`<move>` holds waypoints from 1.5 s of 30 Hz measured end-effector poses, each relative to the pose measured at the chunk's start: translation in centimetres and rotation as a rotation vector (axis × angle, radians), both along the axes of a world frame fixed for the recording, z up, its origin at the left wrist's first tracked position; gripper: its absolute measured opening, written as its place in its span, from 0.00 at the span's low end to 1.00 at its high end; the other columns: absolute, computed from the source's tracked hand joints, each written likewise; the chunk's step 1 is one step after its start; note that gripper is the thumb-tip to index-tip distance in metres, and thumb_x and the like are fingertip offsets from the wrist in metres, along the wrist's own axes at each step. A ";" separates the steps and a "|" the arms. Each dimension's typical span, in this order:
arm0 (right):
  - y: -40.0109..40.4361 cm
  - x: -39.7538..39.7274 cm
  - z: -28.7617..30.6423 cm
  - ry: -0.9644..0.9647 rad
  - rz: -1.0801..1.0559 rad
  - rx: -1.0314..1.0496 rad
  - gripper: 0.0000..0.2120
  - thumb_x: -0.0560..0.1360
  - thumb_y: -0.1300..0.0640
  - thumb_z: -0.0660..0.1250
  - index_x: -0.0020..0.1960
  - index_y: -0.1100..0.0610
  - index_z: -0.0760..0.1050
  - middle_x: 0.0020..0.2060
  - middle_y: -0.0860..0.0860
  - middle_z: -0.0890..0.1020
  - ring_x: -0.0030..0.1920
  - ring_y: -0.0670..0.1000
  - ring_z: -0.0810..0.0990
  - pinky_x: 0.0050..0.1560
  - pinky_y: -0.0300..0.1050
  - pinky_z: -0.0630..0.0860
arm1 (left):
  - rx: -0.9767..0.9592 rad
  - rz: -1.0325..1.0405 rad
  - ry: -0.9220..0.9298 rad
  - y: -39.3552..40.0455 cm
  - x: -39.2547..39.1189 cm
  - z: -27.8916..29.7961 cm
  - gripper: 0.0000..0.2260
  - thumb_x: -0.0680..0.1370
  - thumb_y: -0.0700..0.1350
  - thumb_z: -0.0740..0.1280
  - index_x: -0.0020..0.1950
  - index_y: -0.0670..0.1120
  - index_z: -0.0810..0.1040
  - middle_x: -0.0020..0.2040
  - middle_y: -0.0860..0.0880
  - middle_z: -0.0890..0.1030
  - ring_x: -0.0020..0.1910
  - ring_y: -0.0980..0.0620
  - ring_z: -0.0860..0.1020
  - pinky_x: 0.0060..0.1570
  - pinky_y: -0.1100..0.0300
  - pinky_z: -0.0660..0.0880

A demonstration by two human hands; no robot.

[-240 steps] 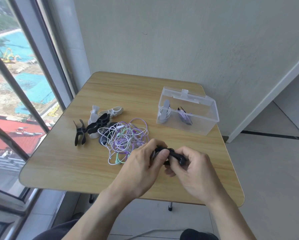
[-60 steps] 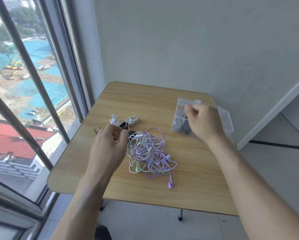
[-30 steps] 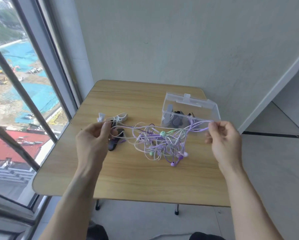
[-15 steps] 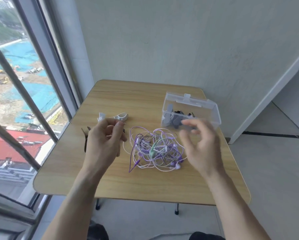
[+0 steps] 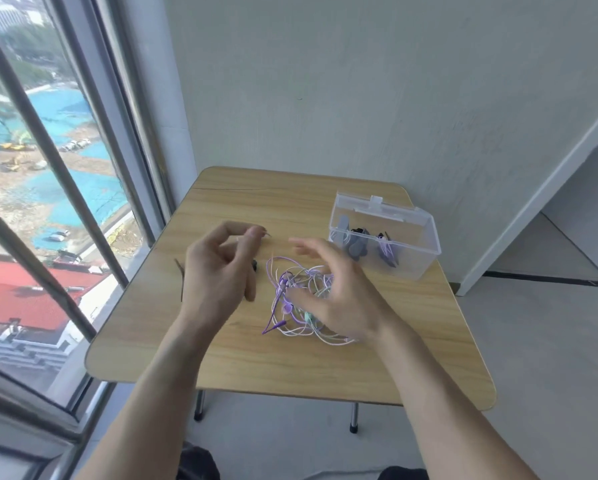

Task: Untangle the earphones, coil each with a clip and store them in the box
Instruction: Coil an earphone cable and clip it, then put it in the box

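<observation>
A tangle of purple, white and green earphones (image 5: pixel 283 318) lies in the middle of the wooden table (image 5: pixel 290 362). My right hand (image 5: pixel 335 292), blurred, hovers over the tangle's right side with its fingers relaxed and holds nothing. My left hand (image 5: pixel 221 268) is raised left of the tangle, fingers loosely curled, thumb and forefinger close together, with nothing seen between them. It hides most of the clips; a black clip (image 5: pixel 180 282) shows at its left. The clear plastic box (image 5: pixel 425 252) stands at the back right with clipped coils inside.
A window with metal bars runs along the left side of the table. A grey wall stands behind the table. To the right there is bare floor. The table's front edge is near my forearms.
A second ago both hands held the tangle stretched in the air. It has since dropped onto the table, and my right hand has moved left over it.
</observation>
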State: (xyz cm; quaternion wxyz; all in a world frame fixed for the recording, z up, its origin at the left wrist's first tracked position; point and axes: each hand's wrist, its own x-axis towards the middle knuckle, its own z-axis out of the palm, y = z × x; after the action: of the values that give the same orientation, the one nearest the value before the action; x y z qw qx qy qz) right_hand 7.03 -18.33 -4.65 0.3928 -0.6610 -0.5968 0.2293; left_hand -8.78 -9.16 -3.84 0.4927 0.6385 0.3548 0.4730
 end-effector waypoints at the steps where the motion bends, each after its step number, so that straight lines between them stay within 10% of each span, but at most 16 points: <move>1: 0.8 -0.6 0.4 0.095 0.033 -0.047 0.24 0.73 0.56 0.75 0.67 0.47 0.73 0.56 0.43 0.82 0.59 0.39 0.78 0.58 0.34 0.72 | 0.014 -0.056 0.032 -0.3 0.3 0.5 0.07 0.81 0.45 0.67 0.45 0.45 0.80 0.19 0.49 0.72 0.17 0.51 0.66 0.23 0.62 0.63; 7: 2.1 1.8 4.3 0.150 -0.166 -0.021 0.03 0.79 0.58 0.68 0.47 0.56 0.79 0.28 0.53 0.78 0.26 0.51 0.79 0.34 0.47 0.76 | 0.167 -0.229 0.566 1.2 -1.6 4.2 0.06 0.78 0.50 0.70 0.43 0.50 0.82 0.27 0.45 0.77 0.21 0.56 0.68 0.23 0.66 0.66; 12: 1.6 5.2 10.6 0.280 -0.435 0.119 0.15 0.79 0.54 0.67 0.36 0.60 0.77 0.27 0.51 0.79 0.38 0.57 0.82 0.35 0.47 0.75 | 0.024 -0.046 0.502 2.9 -2.3 3.9 0.13 0.83 0.49 0.62 0.43 0.46 0.82 0.29 0.46 0.75 0.25 0.51 0.68 0.29 0.61 0.64; 15: 1.2 5.4 14.0 0.316 -0.413 -0.123 0.31 0.82 0.36 0.53 0.42 0.61 0.79 0.23 0.52 0.73 0.27 0.54 0.75 0.37 0.45 0.76 | -0.027 0.018 0.316 2.5 -1.3 4.3 0.11 0.81 0.48 0.63 0.44 0.46 0.82 0.30 0.49 0.73 0.25 0.52 0.68 0.30 0.61 0.66; 22: 1.0 0.8 21.3 0.441 -0.239 -0.116 0.42 0.79 0.29 0.40 0.44 0.63 0.76 0.23 0.47 0.59 0.22 0.48 0.56 0.30 0.41 0.60 | 0.144 -0.429 0.490 -2.3 4.6 5.3 0.14 0.78 0.52 0.71 0.62 0.51 0.79 0.53 0.53 0.81 0.40 0.54 0.79 0.42 0.61 0.74; 28: -1.3 1.2 24.2 -0.223 -0.374 0.135 0.22 0.79 0.43 0.62 0.36 0.58 0.75 0.25 0.48 0.74 0.32 0.53 0.72 0.32 0.43 0.66 | 0.204 -0.306 0.612 -2.8 5.5 4.7 0.18 0.84 0.48 0.58 0.40 0.46 0.80 0.37 0.49 0.84 0.34 0.50 0.79 0.37 0.58 0.73; 32: -2.7 2.9 21.6 -0.718 -0.256 -0.326 0.21 0.71 0.39 0.73 0.50 0.56 0.82 0.50 0.51 0.84 0.51 0.54 0.81 0.52 0.45 0.79 | 0.253 -0.160 0.542 -1.6 4.5 8.0 0.20 0.85 0.50 0.56 0.35 0.47 0.73 0.30 0.47 0.80 0.34 0.46 0.78 0.36 0.58 0.68; 39: -2.5 3.1 14.2 -0.174 -0.121 -0.358 0.27 0.68 0.41 0.79 0.62 0.50 0.77 0.48 0.49 0.81 0.36 0.42 0.78 0.35 0.40 0.76 | 0.143 -0.293 0.392 -1.1 5.0 14.1 0.19 0.85 0.48 0.58 0.36 0.43 0.73 0.29 0.47 0.70 0.23 0.48 0.71 0.28 0.58 0.71; 42: -1.8 2.1 11.3 0.209 -0.058 -0.398 0.30 0.72 0.47 0.77 0.71 0.49 0.70 0.40 0.53 0.80 0.24 0.45 0.59 0.22 0.36 0.56 | 0.239 -0.349 0.425 -1.4 6.1 16.1 0.20 0.85 0.48 0.58 0.35 0.46 0.75 0.32 0.48 0.71 0.27 0.51 0.67 0.26 0.63 0.66; 45: -0.7 1.0 9.1 0.383 -0.061 -0.327 0.16 0.79 0.50 0.69 0.63 0.58 0.77 0.40 0.54 0.80 0.26 0.46 0.56 0.23 0.36 0.53 | 0.344 -0.385 0.482 -1.6 6.6 18.0 0.19 0.84 0.44 0.58 0.34 0.47 0.77 0.32 0.51 0.71 0.24 0.59 0.67 0.26 0.66 0.65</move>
State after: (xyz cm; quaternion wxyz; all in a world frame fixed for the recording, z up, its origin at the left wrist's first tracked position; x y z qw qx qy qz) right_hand 8.06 -18.99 4.49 0.3935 -0.6780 -0.4463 0.4316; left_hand -2.18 -10.79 14.19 0.3602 0.8605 0.2491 0.2603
